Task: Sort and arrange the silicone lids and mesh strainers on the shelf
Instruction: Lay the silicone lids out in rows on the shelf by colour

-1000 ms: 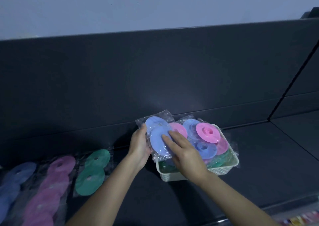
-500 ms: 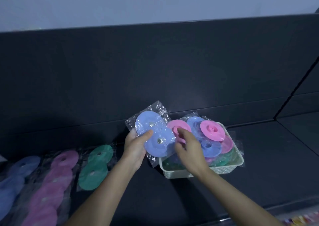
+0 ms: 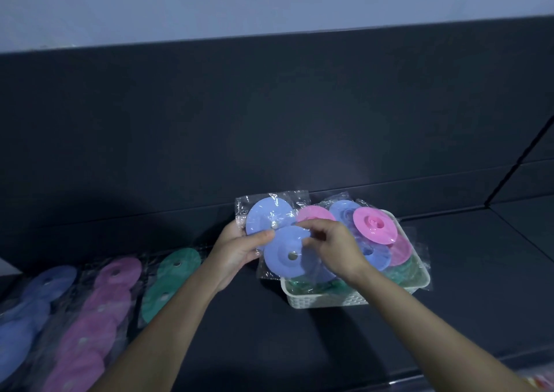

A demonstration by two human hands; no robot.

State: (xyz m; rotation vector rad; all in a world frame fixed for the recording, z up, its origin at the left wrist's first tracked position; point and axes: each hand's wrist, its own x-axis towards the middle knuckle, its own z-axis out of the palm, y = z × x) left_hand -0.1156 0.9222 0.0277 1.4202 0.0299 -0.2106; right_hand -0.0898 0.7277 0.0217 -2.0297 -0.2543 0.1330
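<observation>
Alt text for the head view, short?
Left hand and right hand hold a clear packet of two blue silicone lids by a white basket of mixed lids on a dark shelf. Bagged lid rows lie at left.

**Desk:** What's the shelf carrying on your feed?

**Operator:** I've got a dark shelf [image 3: 449,271] with a dark back panel [image 3: 269,122] rising behind it. At far left lies a row of blue lids [image 3: 27,316] in clear wrap, overlapping and running off my frame's edge. Just beside it I see a row of pink lids [image 3: 99,307], also wrapped and overlapping. Next come the green lids [image 3: 171,283], in a shorter row.

**Desk:** And to the right?

**Operator:** A white woven basket [image 3: 326,300] sits on the shelf, well apart from the green lids and nearer the back panel.
</observation>
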